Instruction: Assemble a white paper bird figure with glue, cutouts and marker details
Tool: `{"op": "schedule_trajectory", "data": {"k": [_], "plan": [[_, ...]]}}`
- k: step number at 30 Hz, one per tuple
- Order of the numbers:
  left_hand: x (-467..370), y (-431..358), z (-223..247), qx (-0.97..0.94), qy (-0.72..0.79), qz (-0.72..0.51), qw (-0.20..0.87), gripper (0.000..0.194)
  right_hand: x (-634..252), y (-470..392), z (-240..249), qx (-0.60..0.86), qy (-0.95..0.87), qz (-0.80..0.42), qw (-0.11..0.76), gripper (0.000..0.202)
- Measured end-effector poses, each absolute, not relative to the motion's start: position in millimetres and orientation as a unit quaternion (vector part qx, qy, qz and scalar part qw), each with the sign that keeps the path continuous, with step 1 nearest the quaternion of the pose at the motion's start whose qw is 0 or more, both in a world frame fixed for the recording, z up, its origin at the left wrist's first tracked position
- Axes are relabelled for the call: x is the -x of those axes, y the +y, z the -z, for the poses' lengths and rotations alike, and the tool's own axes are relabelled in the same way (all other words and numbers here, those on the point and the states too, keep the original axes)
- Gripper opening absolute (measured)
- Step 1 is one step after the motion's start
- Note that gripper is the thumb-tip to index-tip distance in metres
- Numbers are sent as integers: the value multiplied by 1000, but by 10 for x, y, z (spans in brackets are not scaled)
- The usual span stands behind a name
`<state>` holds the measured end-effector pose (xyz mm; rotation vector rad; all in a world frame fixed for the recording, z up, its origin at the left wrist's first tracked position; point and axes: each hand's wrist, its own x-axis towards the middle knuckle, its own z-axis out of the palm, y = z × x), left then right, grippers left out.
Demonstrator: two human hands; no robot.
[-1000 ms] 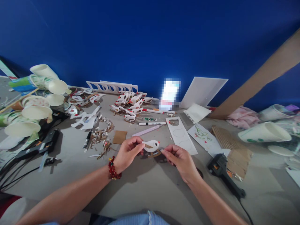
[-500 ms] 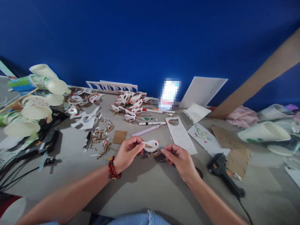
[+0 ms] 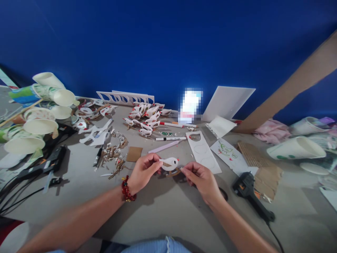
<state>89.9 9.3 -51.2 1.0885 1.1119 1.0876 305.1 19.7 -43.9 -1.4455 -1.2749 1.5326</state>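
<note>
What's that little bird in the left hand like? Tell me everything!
The little bird is a flat white cutout, maybe foam or card, with a dark round eye, a small red beak and a brown patch on its body. It's held above the table, beak pointing right. The left hand's fingers pinch its tail end.

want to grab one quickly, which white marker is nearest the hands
The black-ended marker, with lettering along its barrel; the red-ended marker and the orange-ended marker lie farther back.
</note>
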Motion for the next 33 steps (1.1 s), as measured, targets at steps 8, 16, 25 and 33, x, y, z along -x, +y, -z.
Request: {"op": "schedule_trajectory", "data": {"k": [8,16,25,33], "plan": [[-906,94,525,-459,474,-474,583,27,-3094,201,385,523,-446,-637,348,36],[-918,103,486,-460,480,-469,581,30,-3097,203,389,516,-429,-650,355,31],[-907,82,446,-538,458,-417,571,23,-3128,207,340,488,-457,-637,384,27],[-901,69,412,-685,413,-346,490,16,-3131,168,206,426,-704,-483,299,17]]}}
